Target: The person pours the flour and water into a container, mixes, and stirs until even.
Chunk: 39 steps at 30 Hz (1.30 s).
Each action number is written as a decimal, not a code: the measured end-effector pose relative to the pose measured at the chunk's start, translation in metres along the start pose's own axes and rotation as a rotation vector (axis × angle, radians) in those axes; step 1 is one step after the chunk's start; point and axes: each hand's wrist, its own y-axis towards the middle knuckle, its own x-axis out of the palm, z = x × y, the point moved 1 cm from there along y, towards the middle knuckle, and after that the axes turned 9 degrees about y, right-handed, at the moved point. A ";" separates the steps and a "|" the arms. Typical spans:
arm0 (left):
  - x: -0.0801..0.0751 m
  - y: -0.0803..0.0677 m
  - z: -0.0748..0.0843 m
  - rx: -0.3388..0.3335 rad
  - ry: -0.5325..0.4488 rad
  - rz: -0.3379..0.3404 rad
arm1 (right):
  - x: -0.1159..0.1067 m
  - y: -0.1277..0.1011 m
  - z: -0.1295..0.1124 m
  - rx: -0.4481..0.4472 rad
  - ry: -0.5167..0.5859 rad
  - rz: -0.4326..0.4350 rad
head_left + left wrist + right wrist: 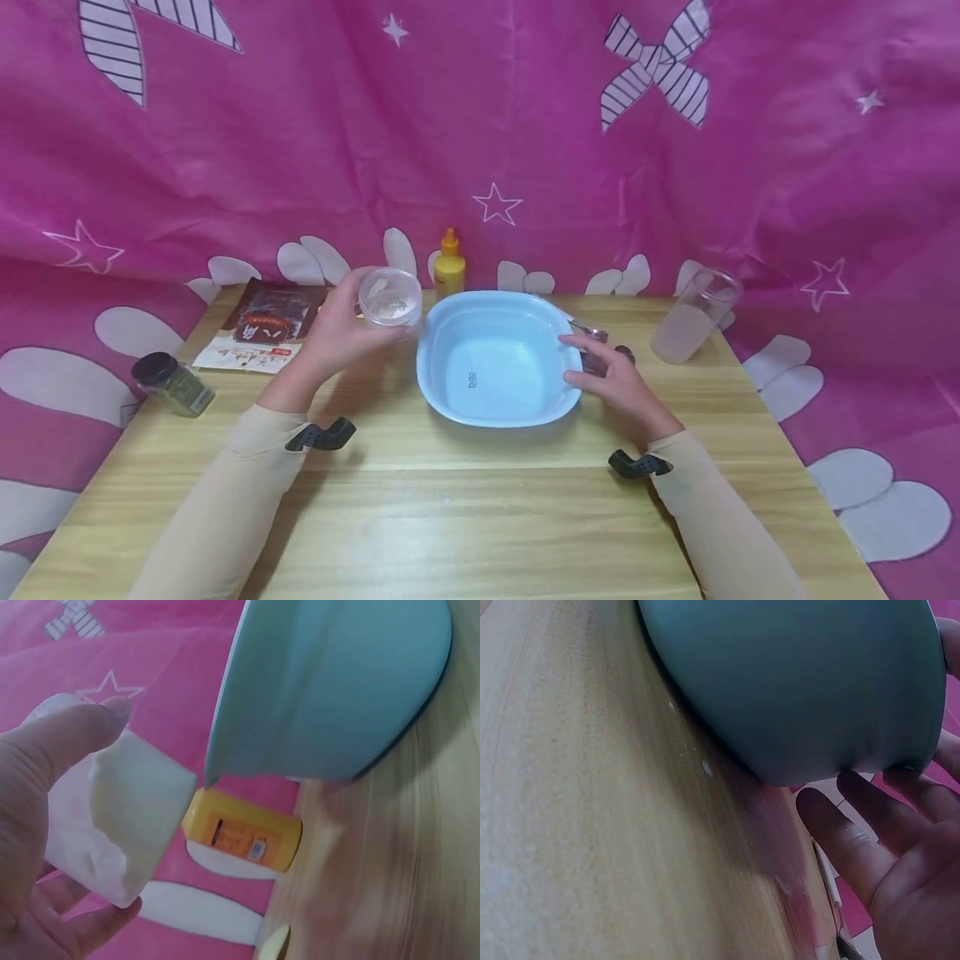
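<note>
one basin [555,408], two cups [390,298], two bottles [449,267]

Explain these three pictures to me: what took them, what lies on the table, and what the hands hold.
There is no machine here: a person works with two bare hands and wears three cameras. The wide picture comes from the head, looking down at a wooden table. The other two come from the wrists, very close up, so things look large and tilted.

The left hand grips a small clear plastic container with white powder in it, raised beside a light blue basin. The right hand rests its straight fingers against the basin's other side.

Also on the table: a yellow bottle, a printed packet, a dark-lidded spice jar and a clear cup of cloudy liquid.
</note>
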 end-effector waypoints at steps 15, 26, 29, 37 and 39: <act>0.021 0.007 0.027 0.287 0.239 0.043 | 0.000 0.000 0.002 -0.022 -0.049 0.002; 0.017 -0.004 0.089 0.406 0.386 -0.011 | -0.002 0.002 0.001 -0.039 -0.060 -0.005; 0.018 -0.005 0.095 0.437 0.407 -0.007 | -0.003 0.002 0.002 -0.041 -0.060 -0.006; 0.041 0.009 0.058 0.483 0.493 -0.013 | -0.002 0.002 0.002 -0.047 -0.046 -0.017; 0.045 0.012 0.052 0.527 0.504 0.002 | -0.001 0.002 0.001 -0.051 -0.048 -0.017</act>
